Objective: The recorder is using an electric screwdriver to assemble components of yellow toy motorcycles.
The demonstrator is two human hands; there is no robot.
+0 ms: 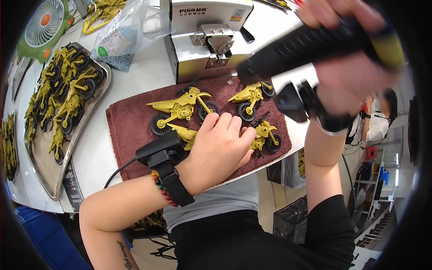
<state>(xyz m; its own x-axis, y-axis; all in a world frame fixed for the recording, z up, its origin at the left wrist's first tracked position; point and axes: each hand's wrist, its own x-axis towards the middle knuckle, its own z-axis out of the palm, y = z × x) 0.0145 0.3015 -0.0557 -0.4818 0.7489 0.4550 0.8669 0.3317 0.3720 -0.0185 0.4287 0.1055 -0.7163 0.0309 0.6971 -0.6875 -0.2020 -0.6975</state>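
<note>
My left hand (pixel 221 146) presses down on a yellow toy motorbike (pixel 261 135) lying on a dark red towel (pixel 130 135); only the bike's front wheel and tail show past my fingers. Close to the camera, my right hand (pixel 355 76) is raised and grips a black electric screwdriver (pixel 306 47) with a yellow end, its tip pointing left and down over the towel. Two more yellow motorbikes rest on the towel: one (pixel 180 110) at the centre left, one (pixel 252 96) further back right.
A metal tray (pixel 67 153) at the left holds several yellow motorbikes. A silver machine (pixel 207 40) stands behind the towel, next to a clear plastic bag (pixel 121 31). A green fan (pixel 42 24) is at the far left. Another person (pixel 380 119) sits at the right.
</note>
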